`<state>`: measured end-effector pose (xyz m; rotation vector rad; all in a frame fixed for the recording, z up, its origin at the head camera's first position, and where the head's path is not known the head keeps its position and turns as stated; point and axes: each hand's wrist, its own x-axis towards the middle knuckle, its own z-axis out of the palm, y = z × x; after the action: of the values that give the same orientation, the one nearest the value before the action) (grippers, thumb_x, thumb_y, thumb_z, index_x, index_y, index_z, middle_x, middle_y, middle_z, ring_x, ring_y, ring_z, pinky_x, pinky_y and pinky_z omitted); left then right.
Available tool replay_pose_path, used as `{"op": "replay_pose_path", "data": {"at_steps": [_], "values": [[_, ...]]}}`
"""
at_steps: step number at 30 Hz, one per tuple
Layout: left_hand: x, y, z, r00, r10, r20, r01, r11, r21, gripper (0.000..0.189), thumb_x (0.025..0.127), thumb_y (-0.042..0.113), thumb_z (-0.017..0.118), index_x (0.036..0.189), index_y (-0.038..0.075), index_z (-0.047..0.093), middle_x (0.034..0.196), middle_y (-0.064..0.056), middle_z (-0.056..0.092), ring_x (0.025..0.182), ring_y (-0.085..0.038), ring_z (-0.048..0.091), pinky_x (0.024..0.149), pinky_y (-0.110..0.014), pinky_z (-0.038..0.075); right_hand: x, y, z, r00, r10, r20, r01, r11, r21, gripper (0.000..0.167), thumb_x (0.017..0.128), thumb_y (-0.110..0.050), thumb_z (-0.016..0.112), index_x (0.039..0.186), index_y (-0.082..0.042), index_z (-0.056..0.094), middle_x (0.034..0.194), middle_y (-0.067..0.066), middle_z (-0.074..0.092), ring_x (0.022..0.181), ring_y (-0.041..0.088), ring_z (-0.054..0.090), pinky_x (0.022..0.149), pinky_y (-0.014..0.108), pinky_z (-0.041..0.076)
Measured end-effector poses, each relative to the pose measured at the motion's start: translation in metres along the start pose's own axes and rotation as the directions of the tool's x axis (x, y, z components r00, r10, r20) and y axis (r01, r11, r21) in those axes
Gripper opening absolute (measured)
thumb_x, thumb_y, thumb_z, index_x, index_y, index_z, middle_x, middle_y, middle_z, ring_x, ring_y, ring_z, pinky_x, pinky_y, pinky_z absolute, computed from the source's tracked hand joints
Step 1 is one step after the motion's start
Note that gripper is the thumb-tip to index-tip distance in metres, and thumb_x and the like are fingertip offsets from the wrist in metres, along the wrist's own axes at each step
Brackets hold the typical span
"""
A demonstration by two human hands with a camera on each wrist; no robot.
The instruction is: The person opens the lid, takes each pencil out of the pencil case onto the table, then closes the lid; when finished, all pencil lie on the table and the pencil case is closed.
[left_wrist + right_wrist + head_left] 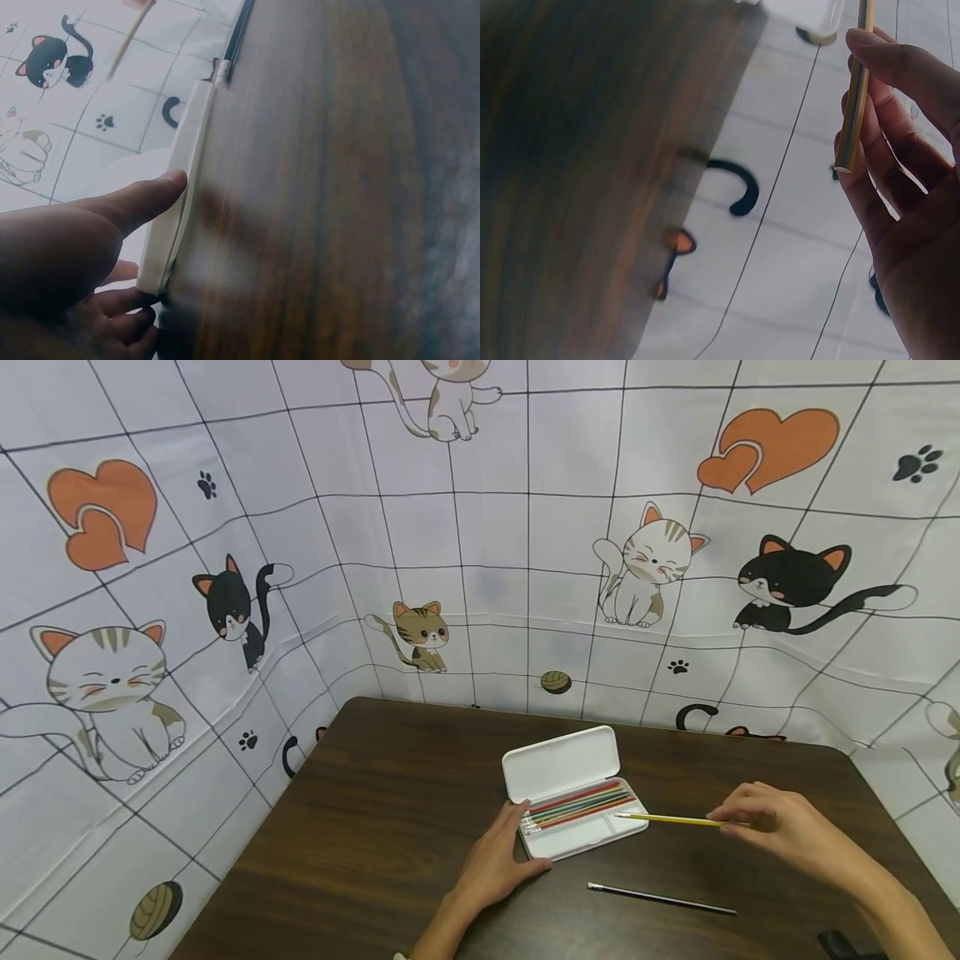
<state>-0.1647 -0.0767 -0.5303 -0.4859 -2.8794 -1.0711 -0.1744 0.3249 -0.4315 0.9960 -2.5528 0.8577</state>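
Note:
A white pencil case (564, 845) lies with its lid (562, 763) raised. Several coloured pencils (577, 807) lie side by side in it, eraser ends toward the left. At the case's left front corner my left hand (491, 860) holds it, thumb (154, 196) against the front edge and fingers along the left side. My right hand (783, 827) pinches a yellow pencil (667, 818) near its right end, between thumb and fingers. The pencil's eraser end hangs over the right part of the case. In the right wrist view the pencil's flat end (843, 168) points back toward the palm.
A black pencil (660, 899) lies on the brown wooden table (375, 827) in front of the case. A dark object (840, 945) shows at the lower right edge. A white cat-patterned sheet (487, 535) hangs behind and beside the table.

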Motion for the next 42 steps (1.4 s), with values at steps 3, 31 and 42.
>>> {"op": "replay_pose_path", "data": {"at_steps": [3,31,42], "values": [[0.001,-0.002,0.000,1.000,-0.006,-0.002,0.006,1.000,0.002,0.092,0.080,0.050,0.077,0.153,0.016,0.033,0.153,-0.005,0.037,0.142,-0.027,0.031,0.098,-0.056,0.042,-0.007,0.004,-0.002,1.000,-0.016,-0.014,0.016,1.000,-0.015,0.041,0.070,0.001,0.085,0.098,-0.027,0.075,0.092,-0.014,0.065,0.078,0.003,0.060,0.067,0.013,0.044],[0.000,0.001,-0.002,1.000,-0.017,0.003,0.017,1.000,-0.005,0.091,0.081,0.051,0.076,0.153,0.017,0.033,0.154,-0.005,0.037,0.141,-0.027,0.032,0.097,-0.056,0.042,-0.040,0.012,0.080,0.997,0.015,0.070,-0.029,0.980,0.198,0.026,0.080,-0.006,0.080,0.099,-0.022,0.075,0.092,-0.010,0.065,0.077,0.005,0.058,0.060,0.022,0.046],[-0.001,0.001,-0.002,1.000,-0.009,-0.004,0.009,1.000,0.007,0.091,0.081,0.050,0.077,0.153,0.016,0.034,0.153,-0.005,0.038,0.141,-0.027,0.033,0.096,-0.056,0.042,-0.039,0.013,0.082,0.996,-0.001,0.094,-0.017,0.980,0.197,0.023,0.081,-0.005,0.079,0.099,-0.020,0.075,0.091,-0.009,0.065,0.076,0.005,0.059,0.062,0.021,0.047]]}}
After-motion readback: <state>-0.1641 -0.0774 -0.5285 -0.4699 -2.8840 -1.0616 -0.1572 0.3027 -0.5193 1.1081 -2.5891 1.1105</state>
